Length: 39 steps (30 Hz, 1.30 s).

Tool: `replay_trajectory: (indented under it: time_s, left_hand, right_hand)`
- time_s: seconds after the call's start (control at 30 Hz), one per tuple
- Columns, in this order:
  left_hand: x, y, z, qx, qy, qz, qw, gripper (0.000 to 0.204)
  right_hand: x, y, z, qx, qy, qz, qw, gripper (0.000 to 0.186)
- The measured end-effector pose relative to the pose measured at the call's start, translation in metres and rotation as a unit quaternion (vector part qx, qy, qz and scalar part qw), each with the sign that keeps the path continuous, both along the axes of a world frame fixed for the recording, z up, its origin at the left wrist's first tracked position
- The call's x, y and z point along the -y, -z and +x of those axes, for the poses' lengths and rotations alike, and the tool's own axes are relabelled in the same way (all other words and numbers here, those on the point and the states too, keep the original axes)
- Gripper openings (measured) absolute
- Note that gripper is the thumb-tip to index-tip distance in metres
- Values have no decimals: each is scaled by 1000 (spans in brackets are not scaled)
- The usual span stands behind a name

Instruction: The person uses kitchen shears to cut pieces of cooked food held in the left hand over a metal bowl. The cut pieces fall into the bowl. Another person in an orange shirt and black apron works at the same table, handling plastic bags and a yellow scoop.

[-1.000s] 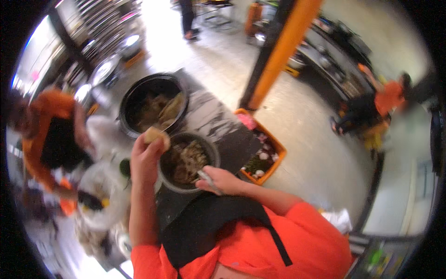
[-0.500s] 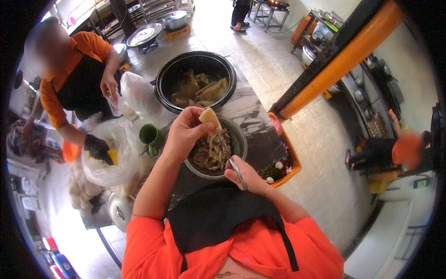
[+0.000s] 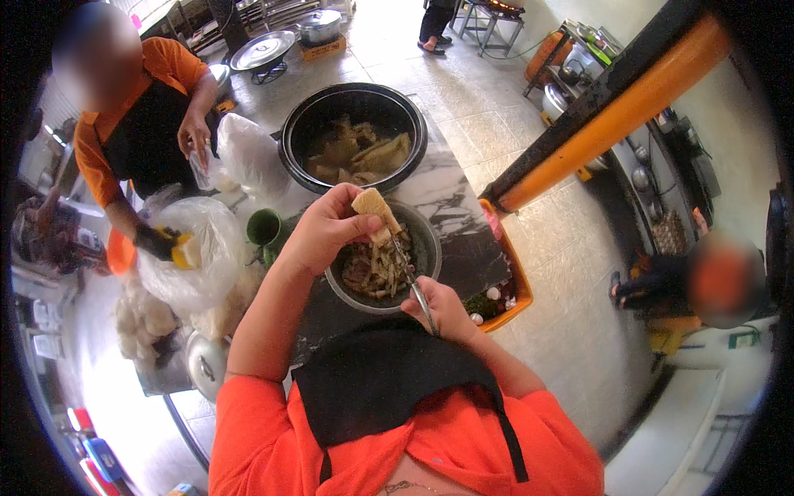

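Observation:
Between the fingers and thumb of my left hand is a pale, thick piece of meat that looks like tripe. My right hand is closed around the handles of metal scissors, whose blades reach the lower end of that piece. Both hands are over a grey metal bowl on the table. Cut meat strips lie inside it. Just beyond stands a large black pot holding bigger pale pieces in liquid.
A green mug and plastic bags stand left on the marble-patterned table. There, a co-worker's gloved hand holds something yellow in an open bag. An orange crate and an orange-black post are right.
The piece in my left hand has turned, showing more of its broad face, and the scissors remain at its lower end. The co-worker's gloved hand has shifted slightly left and up.

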<state>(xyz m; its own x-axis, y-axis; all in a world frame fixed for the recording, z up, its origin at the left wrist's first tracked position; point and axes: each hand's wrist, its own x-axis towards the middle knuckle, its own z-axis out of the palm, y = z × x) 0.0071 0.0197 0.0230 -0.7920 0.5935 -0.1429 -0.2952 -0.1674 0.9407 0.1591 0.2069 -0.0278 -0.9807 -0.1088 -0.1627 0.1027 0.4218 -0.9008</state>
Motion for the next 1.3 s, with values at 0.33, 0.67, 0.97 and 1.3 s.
replay_trajectory:
  time_s: [0.33, 0.67, 0.97, 1.3]
  left_hand:
    - [-1, 0, 10, 7, 63, -28, 998, 65]
    - [0, -4, 16, -42, 126, -44, 990, 76]
    - [3, 5, 16, 2, 96, -55, 994, 64]
    - [3, 12, 7, 86, -122, 81, 985, 33]
  right_hand:
    - [1, 6, -1, -36, -14, 25, 999, 50]
    - [4, 8, -2, -65, -12, -8, 998, 47]
    - [6, 8, -1, 1, 6, -31, 999, 30]
    - [6, 11, -4, 42, -14, -2, 999, 42]
